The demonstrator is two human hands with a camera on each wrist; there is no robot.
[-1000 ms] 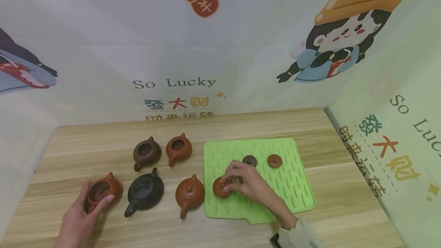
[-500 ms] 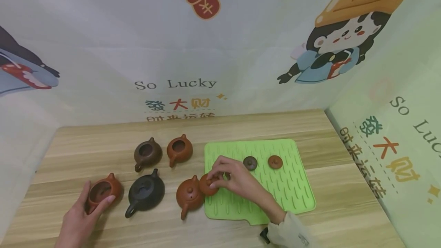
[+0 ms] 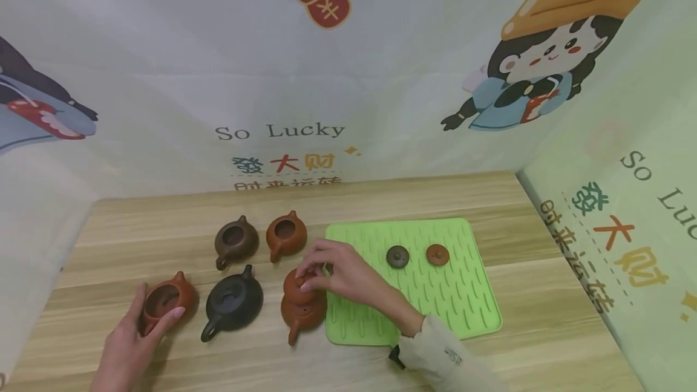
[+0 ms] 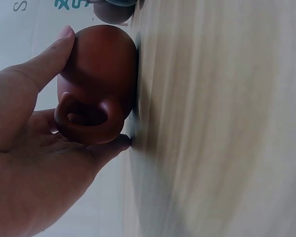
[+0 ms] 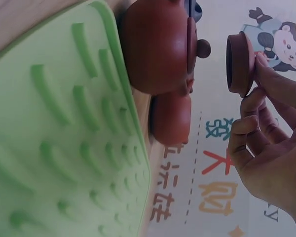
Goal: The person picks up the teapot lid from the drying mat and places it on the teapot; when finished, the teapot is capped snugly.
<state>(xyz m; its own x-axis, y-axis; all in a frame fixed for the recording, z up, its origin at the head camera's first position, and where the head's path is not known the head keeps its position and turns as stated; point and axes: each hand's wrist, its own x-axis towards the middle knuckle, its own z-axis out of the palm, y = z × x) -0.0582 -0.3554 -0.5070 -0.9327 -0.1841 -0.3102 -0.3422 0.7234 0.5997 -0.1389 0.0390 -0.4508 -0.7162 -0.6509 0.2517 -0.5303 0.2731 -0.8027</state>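
Observation:
At the left of the table, my left hand (image 3: 130, 337) grips an open reddish-brown teapot (image 3: 182, 298) around its handle side; its loop handle (image 4: 89, 121) faces the wrist in the left wrist view. My right hand (image 3: 343, 271) pinches a reddish-brown teapot lid (image 5: 240, 64) by its top. In the right wrist view this lid hangs in the air, apart from the knob of the lidded red teapot (image 5: 155, 44) below. From the head, the lid overlaps that teapot. A black lidded teapot (image 3: 233, 301) stands between the two red ones.
Behind stand an open dark brown teapot (image 3: 236, 239) and an open red teapot (image 3: 286, 233). On the right, a green ridged mat (image 3: 435, 301) carries a dark lid (image 3: 397, 256) and a red lid (image 3: 438, 254). Printed cloth (image 3: 163, 95) walls the table's back and right side.
My right hand has lifted the lid off the green mat and carried it left, over the lidded red teapot. The left hand keeps its grip on the open teapot.

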